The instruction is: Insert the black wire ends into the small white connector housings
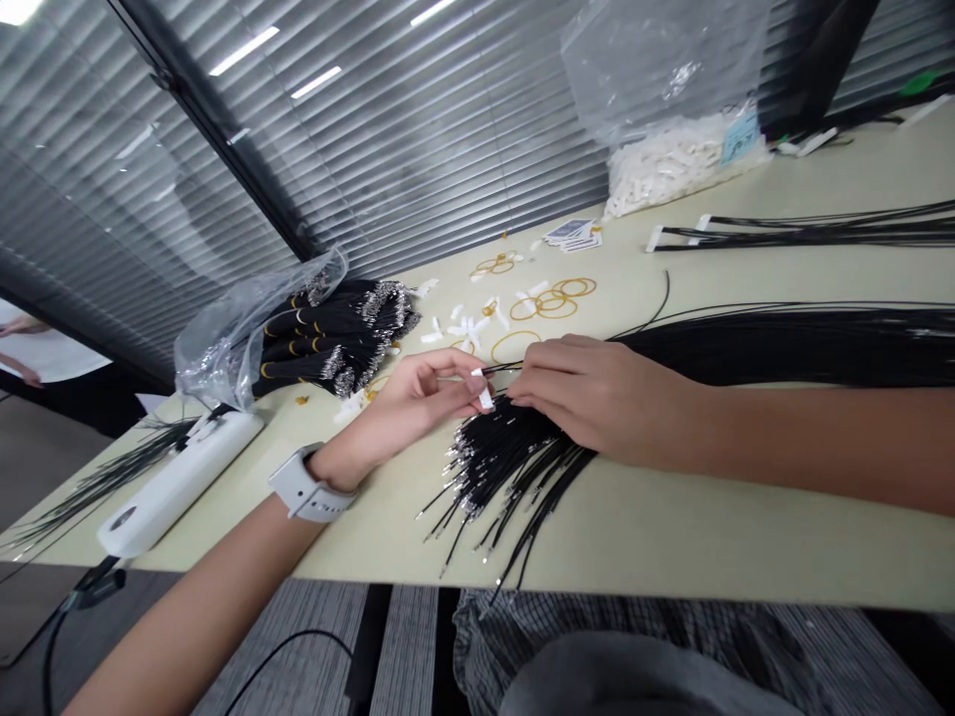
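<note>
Between the thumb and fingers of my left hand is a small white connector housing. My right hand is closed beside it, its fingertips pinching a thin black wire that runs to the housing. Whether the wire's tip sits inside the housing I cannot tell. Under my right hand lies a thick bundle of black wires, stretching off to the right. The bundle's near ends fan out below my fingers, tipped with small silver metal terminals.
Loose white housings and yellow rubber bands lie behind my hands. A clear bag of white housings stands at the back. Finished-looking wires with white connectors rest at right. Bagged black bundles and a white power strip sit left.
</note>
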The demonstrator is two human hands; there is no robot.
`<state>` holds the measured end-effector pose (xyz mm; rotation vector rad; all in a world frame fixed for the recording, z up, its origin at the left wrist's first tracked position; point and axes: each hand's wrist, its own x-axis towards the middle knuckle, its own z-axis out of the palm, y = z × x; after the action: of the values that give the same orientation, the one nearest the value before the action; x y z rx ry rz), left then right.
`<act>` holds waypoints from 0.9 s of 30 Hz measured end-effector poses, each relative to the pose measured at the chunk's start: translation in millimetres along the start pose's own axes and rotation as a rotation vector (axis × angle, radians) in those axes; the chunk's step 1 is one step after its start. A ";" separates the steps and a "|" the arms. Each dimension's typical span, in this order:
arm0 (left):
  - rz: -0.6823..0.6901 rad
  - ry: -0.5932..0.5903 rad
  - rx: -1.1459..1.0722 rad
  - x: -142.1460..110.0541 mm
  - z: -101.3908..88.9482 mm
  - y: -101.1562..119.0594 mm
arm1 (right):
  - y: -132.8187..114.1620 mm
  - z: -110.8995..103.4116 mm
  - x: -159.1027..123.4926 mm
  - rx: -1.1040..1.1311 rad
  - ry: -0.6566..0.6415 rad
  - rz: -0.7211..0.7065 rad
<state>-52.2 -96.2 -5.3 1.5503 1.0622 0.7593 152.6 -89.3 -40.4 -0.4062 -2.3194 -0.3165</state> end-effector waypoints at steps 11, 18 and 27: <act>0.057 0.051 0.016 -0.2 3.0 2.8 | -2.5 -1.8 4.8 -0.080 0.038 0.048; 0.086 0.062 0.014 -2.3 1.2 5.7 | 32.1 -18.3 20.5 0.309 -0.239 0.447; 0.223 0.099 0.814 2.8 29.5 31.7 | 43.2 -43.6 41.1 0.462 -0.227 0.524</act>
<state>-17.4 -106.9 18.2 2.3675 1.3805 0.5751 169.2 -56.5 23.7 -0.8150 -2.3015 0.5337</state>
